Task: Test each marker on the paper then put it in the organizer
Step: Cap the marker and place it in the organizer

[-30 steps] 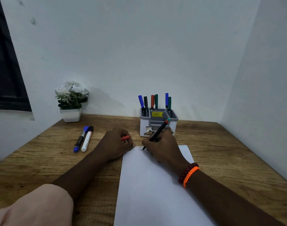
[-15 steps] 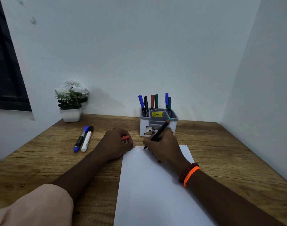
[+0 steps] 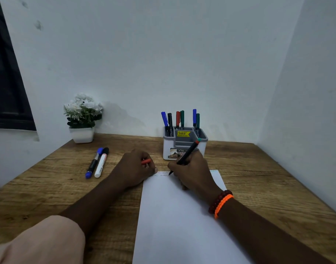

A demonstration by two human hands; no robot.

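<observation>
My right hand (image 3: pixel 192 171) grips a black marker (image 3: pixel 188 152) with a red and teal end, its tip touching the top edge of the white paper (image 3: pixel 174 216), where small zigzag marks run. My left hand (image 3: pixel 135 167) rests at the paper's top left corner and holds a red cap (image 3: pixel 145 161) in its curled fingers. Behind the hands stands the grey and white organizer (image 3: pixel 184 144) with several markers upright in it. Two more markers lie on the table to the left: a blue-capped one (image 3: pixel 93 162) and a white one with a black cap (image 3: pixel 102 162).
A white pot of white flowers (image 3: pixel 83 119) stands at the back left of the wooden table (image 3: pixel 258 178). White walls close the table in at the back and on the right. A dark window frame (image 3: pixel 9 88) is on the left.
The marker tip has crept slightly right along the paper's top edge, extending the zigzag line. The left hand has stayed in place.
</observation>
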